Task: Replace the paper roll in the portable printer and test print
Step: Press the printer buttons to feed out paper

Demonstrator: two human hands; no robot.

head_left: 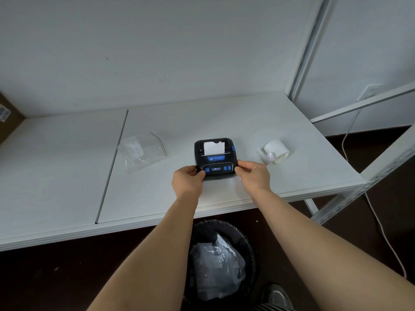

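A black portable printer (215, 156) with blue buttons sits on the white shelf board (280, 171). Its small display is lit. A short white paper strip (213, 147) with a torn edge sticks out of its top slot. My left hand (187, 179) grips the printer's near left corner, thumb close to the left blue button. My right hand (253, 173) grips the near right corner. A partly unwound white paper roll (275, 151) lies on the board to the right of the printer, untouched.
A clear zip bag (141, 151) with small white contents lies left of the printer. A black bin (221, 263) lined with plastic stands on the floor under the board's front edge. Metal shelf uprights (368, 185) and a white cable (377, 223) run at the right.
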